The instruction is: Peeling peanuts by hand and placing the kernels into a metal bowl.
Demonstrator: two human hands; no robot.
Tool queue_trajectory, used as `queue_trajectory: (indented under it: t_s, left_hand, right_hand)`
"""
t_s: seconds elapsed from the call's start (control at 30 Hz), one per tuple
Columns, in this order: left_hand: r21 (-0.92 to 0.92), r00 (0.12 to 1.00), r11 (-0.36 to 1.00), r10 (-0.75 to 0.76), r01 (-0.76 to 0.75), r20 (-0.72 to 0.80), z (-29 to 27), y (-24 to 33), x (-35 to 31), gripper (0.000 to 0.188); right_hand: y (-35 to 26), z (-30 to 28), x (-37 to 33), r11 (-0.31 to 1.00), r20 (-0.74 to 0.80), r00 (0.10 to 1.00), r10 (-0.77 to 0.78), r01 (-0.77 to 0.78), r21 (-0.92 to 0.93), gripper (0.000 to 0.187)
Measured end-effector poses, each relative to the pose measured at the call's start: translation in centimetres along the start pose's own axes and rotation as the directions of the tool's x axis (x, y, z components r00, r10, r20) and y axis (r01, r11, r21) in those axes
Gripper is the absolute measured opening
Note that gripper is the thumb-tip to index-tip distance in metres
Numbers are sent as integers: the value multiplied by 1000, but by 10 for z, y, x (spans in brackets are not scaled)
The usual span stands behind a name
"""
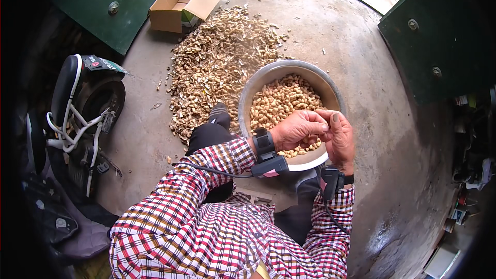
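Note:
A wide metal basin (329, 89) stands on the floor in front of me, with many unshelled peanuts (281, 102) and what look like some reddish kernels inside. Over its near right part my left hand (299, 127) and my right hand (339, 139) meet, thumbs and fingertips pinched together. Whatever lies between the fingers is hidden. Both wrists wear black strapped devices with cables. Left of the basin, a broad heap of empty peanut shells (219, 54) spreads over the floor, reaching my dark shoe.
An open cardboard box (168, 19) sits beyond the shell heap. To the left stands a small vehicle with a white frame and black seat (67, 88). Dark green metal doors (106, 0) flank the far opening. Assorted items line the right edge. The floor is concrete.

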State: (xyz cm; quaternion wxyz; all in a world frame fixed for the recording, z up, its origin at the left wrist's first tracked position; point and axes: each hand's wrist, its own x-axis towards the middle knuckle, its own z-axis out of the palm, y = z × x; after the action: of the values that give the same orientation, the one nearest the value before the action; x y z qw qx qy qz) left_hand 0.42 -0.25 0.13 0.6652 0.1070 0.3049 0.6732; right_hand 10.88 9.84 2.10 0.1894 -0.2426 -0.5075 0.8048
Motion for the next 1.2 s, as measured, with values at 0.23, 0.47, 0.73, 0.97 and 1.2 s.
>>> queue_trajectory:
  t_s: [0.23,0.47,0.73,0.97,1.2]
  left_hand:
    - [75,998,995,63,-64,12,0,3,-2,11]
    - [27,991,992,118,-120,57,-3,1,-2,11]
    - [18,988,988,151,-151,23,5,2,-5,10]
    - [-69,990,987,140,-142,-36,7,0,4,12]
    - [-101,990,985,137,-138,-14,2,7,0,9]
  right_hand:
    - [15,17,-2,1000,158,987,-6,8,-10,86]
    - [11,23,-3,1000,175,984,13,-10,-18,80]
    - [11,30,-7,995,98,992,-84,89,-48,59]
    - [24,8,8,991,132,991,15,-32,128,64]
    - [25,-1,10,997,-94,994,-52,58,53,56]
